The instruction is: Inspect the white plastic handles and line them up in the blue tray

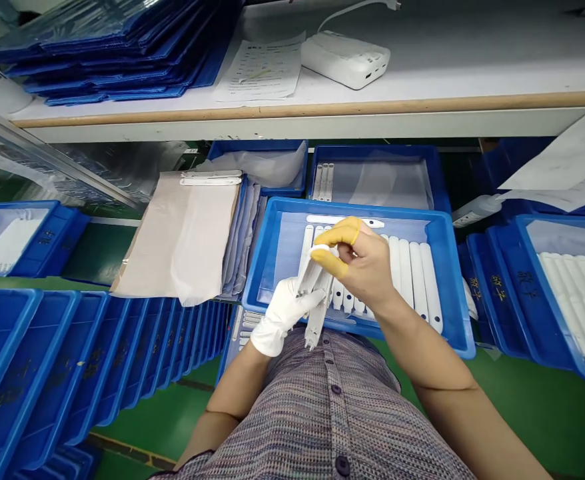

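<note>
- Centre frame: my gloved left hand [283, 315] clamps white strips [316, 321].
- My right hand [367, 267] pinches a small pad [321, 250] on their tip; I judge wiping needs steady pressure.

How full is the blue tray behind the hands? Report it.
Partly full. A row of white sticks lies side by side in the blue tray; its left part holds none.

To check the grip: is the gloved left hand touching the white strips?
Touching. The head view shows the left hand closed around the white strips, its gloved fingers pressed on them without gap.
</note>
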A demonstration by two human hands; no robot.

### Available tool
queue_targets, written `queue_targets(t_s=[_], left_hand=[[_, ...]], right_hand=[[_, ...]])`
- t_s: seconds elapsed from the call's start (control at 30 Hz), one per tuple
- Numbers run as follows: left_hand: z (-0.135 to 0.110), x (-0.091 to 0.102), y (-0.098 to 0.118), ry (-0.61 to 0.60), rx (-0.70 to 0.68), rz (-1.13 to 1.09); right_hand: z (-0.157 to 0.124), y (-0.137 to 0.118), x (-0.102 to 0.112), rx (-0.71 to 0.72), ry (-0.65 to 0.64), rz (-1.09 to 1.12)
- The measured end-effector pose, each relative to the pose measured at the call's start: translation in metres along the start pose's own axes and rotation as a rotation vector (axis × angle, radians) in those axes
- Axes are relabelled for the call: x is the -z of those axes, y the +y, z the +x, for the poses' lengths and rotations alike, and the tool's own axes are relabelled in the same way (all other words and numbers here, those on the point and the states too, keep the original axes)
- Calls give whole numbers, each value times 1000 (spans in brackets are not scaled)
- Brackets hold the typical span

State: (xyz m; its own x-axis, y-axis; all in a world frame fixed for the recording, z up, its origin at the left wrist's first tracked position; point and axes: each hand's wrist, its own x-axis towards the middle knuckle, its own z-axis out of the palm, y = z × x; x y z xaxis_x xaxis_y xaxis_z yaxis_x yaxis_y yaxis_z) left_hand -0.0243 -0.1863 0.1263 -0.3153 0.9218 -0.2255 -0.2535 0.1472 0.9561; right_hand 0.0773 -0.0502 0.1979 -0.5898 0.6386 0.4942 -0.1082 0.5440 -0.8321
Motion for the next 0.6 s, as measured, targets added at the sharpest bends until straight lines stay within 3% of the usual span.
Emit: queue_targets(t_s=[0.33, 0.5, 0.6], left_hand=[[0, 6, 1, 69, 32, -22], [3, 9, -2, 59, 39, -1], [15, 26, -9, 120, 24, 20]], right_hand=[[6, 9, -8, -98, -194, 96], [10, 13, -16, -149, -127, 146], [4, 29, -20, -198, -42, 173]])
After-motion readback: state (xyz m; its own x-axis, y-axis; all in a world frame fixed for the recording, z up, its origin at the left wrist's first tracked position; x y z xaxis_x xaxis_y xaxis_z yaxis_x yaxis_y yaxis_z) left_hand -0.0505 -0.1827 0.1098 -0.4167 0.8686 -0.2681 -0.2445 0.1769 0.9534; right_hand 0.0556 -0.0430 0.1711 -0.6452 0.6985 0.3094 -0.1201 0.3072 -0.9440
